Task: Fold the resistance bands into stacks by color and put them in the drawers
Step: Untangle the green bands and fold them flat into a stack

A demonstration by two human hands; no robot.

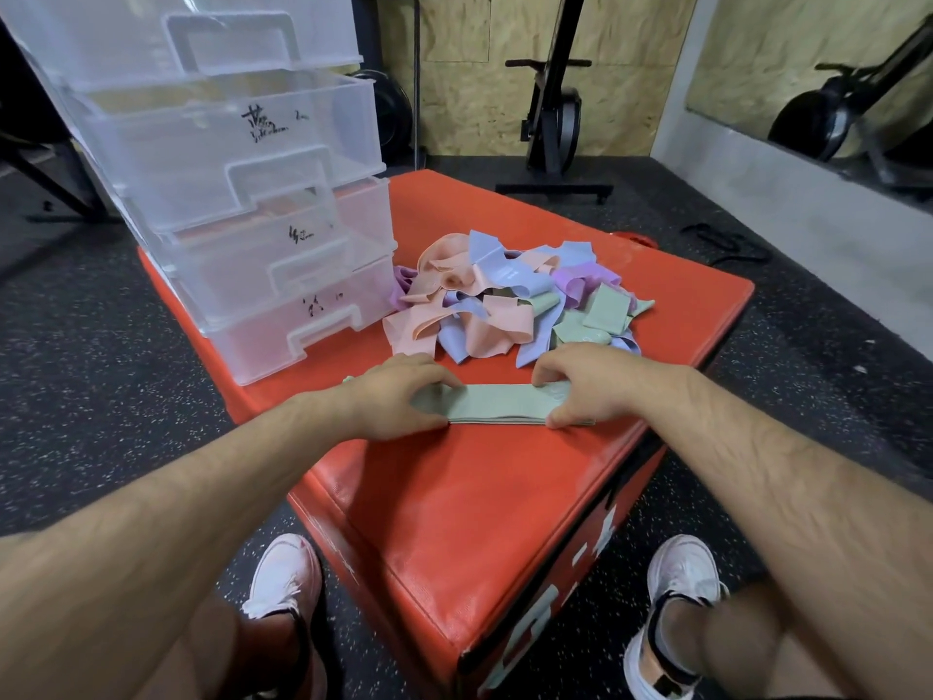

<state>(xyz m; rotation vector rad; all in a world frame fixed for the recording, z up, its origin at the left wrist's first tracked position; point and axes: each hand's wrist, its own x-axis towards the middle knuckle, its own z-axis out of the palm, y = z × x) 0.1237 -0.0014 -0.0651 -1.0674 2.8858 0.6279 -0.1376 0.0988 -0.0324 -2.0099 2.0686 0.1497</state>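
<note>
A pale green resistance band lies flat on the red box, layered on itself. My left hand pinches its left end between thumb and fingers. My right hand pinches its right end the same way. Behind them sits a loose pile of bands in peach, lilac-blue, purple and green. A clear plastic drawer unit stands at the box's back left; its drawers are pulled out in steps and carry handwritten labels.
The red box rests on dark speckled rubber flooring. My two feet in white shoes flank its near corner. An exercise machine stands by the far wooden wall. A black strap lies on the floor at the right.
</note>
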